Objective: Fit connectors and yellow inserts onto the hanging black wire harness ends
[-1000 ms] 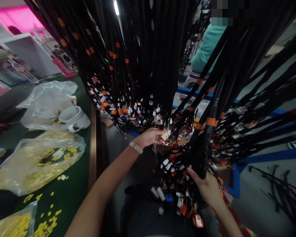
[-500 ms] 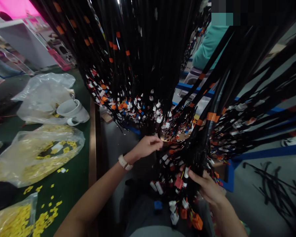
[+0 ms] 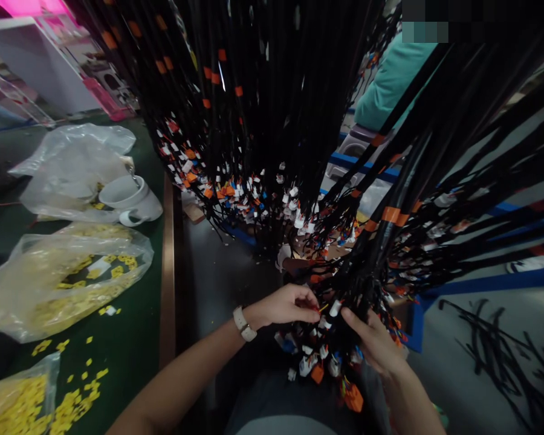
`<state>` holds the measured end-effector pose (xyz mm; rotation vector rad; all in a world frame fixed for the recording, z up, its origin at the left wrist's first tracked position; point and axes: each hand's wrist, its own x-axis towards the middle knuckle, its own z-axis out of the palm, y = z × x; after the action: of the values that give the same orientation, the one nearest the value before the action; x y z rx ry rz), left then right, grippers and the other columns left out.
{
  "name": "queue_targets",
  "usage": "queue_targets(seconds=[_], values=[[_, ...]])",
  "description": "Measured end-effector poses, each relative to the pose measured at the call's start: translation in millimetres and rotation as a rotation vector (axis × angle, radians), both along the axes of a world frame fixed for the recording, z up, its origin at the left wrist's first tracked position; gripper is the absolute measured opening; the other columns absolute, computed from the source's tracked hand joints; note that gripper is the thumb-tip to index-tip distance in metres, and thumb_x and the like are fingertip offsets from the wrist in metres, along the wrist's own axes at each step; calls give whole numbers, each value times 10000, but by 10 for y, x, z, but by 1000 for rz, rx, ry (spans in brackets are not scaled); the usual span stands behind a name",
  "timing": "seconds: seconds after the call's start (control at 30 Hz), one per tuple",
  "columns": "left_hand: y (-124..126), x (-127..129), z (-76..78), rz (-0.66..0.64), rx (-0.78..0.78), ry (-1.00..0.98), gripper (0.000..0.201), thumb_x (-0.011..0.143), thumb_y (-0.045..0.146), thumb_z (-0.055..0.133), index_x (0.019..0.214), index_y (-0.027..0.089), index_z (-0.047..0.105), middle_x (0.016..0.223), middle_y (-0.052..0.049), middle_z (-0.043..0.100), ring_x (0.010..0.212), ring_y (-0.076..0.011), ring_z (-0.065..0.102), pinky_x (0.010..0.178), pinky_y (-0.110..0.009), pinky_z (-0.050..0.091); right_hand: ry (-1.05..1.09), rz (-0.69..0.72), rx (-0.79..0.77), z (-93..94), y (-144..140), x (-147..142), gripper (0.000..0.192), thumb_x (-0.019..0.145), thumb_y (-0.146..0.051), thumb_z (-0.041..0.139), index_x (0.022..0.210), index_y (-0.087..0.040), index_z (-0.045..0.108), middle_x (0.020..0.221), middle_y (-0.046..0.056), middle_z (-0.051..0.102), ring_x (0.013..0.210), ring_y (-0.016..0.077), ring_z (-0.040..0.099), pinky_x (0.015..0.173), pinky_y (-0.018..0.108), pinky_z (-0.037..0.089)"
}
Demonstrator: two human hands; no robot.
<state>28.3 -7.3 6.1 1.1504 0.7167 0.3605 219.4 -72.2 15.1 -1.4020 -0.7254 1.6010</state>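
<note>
A black wire harness [image 3: 376, 260] with an orange tape band hangs in front of me, its lower end fanning into many wires with white, orange and blue connectors. My right hand [image 3: 378, 341] is closed around the right side of this fanned end, thumb near a white connector [image 3: 335, 308]. From the left, my left hand [image 3: 294, 304], with a white watch on its wrist, pinches at thin red and yellow wires by that connector. What exactly lies between its fingertips is small and partly hidden. An orange connector [image 3: 353, 397] dangles below, over my lap.
More black harnesses [image 3: 272, 109] hang behind and to the right. On the green table [image 3: 138, 314] at left lie plastic bags [image 3: 131, 241] of yellow pieces, loose yellow pieces [image 3: 77, 405] and a white mug [image 3: 131, 196]. A blue frame [image 3: 489, 284] stands right; a person in teal [image 3: 385, 87] sits beyond.
My left hand has moved right and down, from beside the harness to its connectors. The right hand stays on the bundle, and the hanging connectors have shifted.
</note>
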Motion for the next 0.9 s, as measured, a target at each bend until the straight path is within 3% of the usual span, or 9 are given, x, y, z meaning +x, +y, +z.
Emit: queue_targets(seconds=[0.2,0.37,0.53,0.63,0.77,0.9], values=[[121,-164,57,206,-117,-85,283,641,313,740,759,133,556,786,-51,646,696,-123,576,657,-246,415,-269,22,70,-100,-47,130,428,696,-447,699,1029,-183,648,1062,83,676,1013,267,590,891,375,458],[181,-236,98,247,-219,-244,216,683,248,709,750,114,554,745,-67,648,680,-135,592,665,-269,434,-360,119,122,-148,-67,281,408,707,-435,689,1023,-182,635,1006,71,685,922,238,615,808,323,491],[173,-237,82,277,-280,-266,207,671,222,719,742,109,561,733,-65,638,676,-142,594,659,-276,432,-439,108,126,-156,-113,391,369,666,-408,731,956,-190,663,882,35,708,816,220,643,700,277,523],[169,-239,69,275,-300,-276,195,688,224,708,740,112,558,735,-60,634,681,-140,594,665,-276,431,-374,22,80,-125,-127,452,372,649,-419,745,939,-194,689,898,52,718,845,227,653,756,304,531],[169,-239,54,262,-307,-260,197,703,238,700,734,114,549,735,-59,628,684,-141,595,674,-279,434,-118,-146,-22,-57,-123,539,355,676,-436,729,950,-212,696,927,86,724,813,212,681,725,298,557],[164,-229,33,257,-303,-224,202,709,252,700,741,114,556,748,-61,626,685,-133,590,671,-271,434,-58,-177,-31,-32,-116,572,365,704,-423,711,981,-186,683,907,113,721,758,214,688,671,305,572]])
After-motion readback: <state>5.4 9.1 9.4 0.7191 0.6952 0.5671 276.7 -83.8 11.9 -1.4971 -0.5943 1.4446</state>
